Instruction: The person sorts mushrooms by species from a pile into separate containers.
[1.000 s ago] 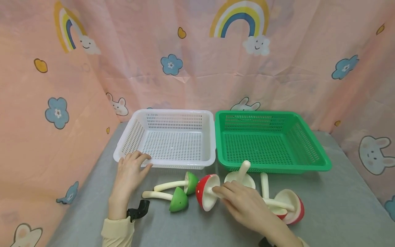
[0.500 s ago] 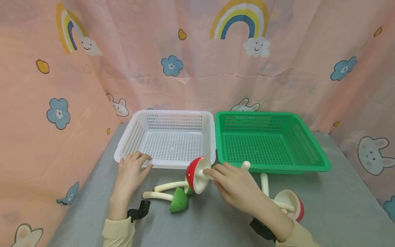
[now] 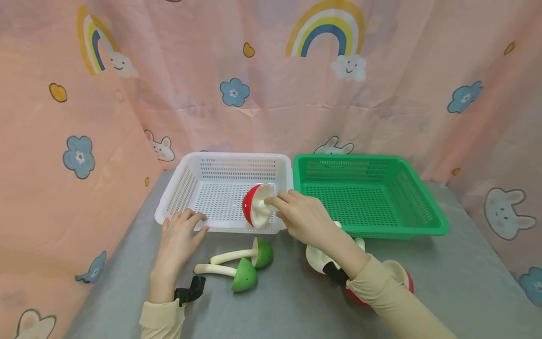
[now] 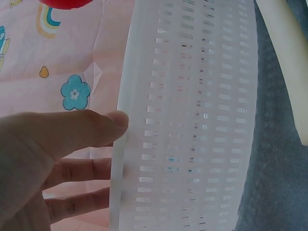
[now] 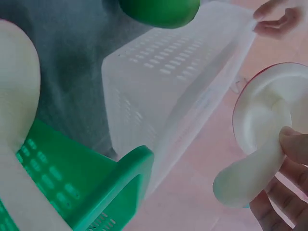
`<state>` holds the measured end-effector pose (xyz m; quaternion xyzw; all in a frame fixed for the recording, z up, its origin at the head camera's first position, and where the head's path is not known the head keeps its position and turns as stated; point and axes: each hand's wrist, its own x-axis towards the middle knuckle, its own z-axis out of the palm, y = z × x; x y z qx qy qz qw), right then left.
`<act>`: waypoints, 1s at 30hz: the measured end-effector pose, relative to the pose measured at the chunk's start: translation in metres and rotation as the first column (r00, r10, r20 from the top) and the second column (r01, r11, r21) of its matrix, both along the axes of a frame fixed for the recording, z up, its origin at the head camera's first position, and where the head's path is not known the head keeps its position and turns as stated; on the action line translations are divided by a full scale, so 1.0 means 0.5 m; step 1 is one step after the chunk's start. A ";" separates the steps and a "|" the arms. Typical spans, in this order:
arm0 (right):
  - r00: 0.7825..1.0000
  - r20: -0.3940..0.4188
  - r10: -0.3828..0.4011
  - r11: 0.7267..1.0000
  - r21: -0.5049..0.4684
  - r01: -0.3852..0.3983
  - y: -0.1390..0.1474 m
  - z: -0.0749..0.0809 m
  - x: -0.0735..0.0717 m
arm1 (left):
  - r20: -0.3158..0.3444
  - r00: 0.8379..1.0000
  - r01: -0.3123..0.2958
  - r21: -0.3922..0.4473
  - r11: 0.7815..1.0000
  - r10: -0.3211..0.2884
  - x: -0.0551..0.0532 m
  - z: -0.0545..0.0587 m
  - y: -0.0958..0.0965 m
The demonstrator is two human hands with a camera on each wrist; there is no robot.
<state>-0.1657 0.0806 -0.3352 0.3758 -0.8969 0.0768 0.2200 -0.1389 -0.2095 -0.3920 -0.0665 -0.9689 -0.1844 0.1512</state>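
My right hand (image 3: 305,219) pinches the white stem of a red-capped toy mushroom (image 3: 255,206) and holds it over the front of the white basket (image 3: 224,224), cap pointing left. Close up in the right wrist view, thumb and fingers close around the mushroom's stem (image 5: 252,175), with the cap's pale underside facing the camera. At the basket's front left, my left hand (image 3: 179,242) grips the rim, its thumb outside and its fingers behind the wall (image 4: 192,120). Two green-capped mushrooms (image 3: 244,275) lie on the table before this basket, stems to the left.
A green basket (image 3: 427,230) stands to the right, side by side with the white one. More red-capped mushrooms (image 3: 398,270) lie in front of it, partly hidden by my right forearm. A pink patterned curtain (image 3: 271,127) hangs behind the grey table (image 3: 288,301).
My right hand has lifted the red mushroom off the table and carried it up, forward and slightly left, over the white basket. My left hand has stayed on the rim.
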 end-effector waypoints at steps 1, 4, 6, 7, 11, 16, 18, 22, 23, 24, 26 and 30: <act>1.000 0.009 -0.006 1.000 0.007 0.006 -0.004 0.000 -0.008 | 0.001 1.000 -0.001 0.000 1.000 0.001 0.000 0.001 0.000; 0.999 0.047 -0.020 1.000 0.016 0.019 -0.016 -0.001 -0.030 | 0.005 1.000 -0.001 0.000 1.000 0.001 0.002 0.002 -0.001; 0.995 0.089 -0.035 0.999 0.016 0.034 -0.025 -0.004 -0.043 | 0.006 1.000 -0.002 0.000 1.000 0.002 0.002 0.002 -0.001; 0.993 0.112 -0.041 0.999 0.017 0.040 -0.031 -0.006 -0.049 | 0.005 1.000 -0.003 0.001 1.000 0.003 0.003 0.002 -0.001; 0.978 0.197 -0.071 0.997 0.038 0.065 -0.053 -0.013 -0.072 | 0.002 1.000 -0.001 0.005 1.000 0.001 0.004 0.002 0.000; 0.962 0.261 -0.075 0.994 0.096 0.052 -0.081 -0.023 -0.097 | 0.005 1.000 0.002 0.005 1.000 -0.002 0.003 0.002 0.001; 0.954 0.292 -0.070 0.992 0.118 0.037 -0.094 -0.027 -0.107 | 0.007 1.000 -0.002 0.002 1.000 0.002 0.002 0.002 0.000; 0.930 0.363 -0.055 0.994 0.110 0.016 -0.118 -0.045 -0.127 | 0.005 1.000 -0.005 -0.001 1.000 0.005 0.001 0.000 -0.003; 0.920 0.388 -0.051 0.995 0.100 0.013 -0.122 -0.051 -0.132 | 0.004 1.000 -0.005 -0.003 1.000 0.005 0.001 -0.001 -0.003; 0.910 0.411 -0.048 0.996 0.085 0.015 -0.125 -0.059 -0.136 | 0.002 1.000 -0.004 -0.005 1.000 0.004 0.001 -0.002 -0.003; 0.887 0.460 -0.049 0.998 0.059 0.024 -0.127 -0.075 -0.144 | -0.003 1.000 -0.001 -0.009 1.000 0.000 0.001 -0.003 -0.003; 0.829 0.555 -0.069 0.998 0.050 0.050 -0.129 -0.100 -0.158 | -0.014 1.000 0.002 -0.005 1.000 -0.002 0.001 -0.002 0.000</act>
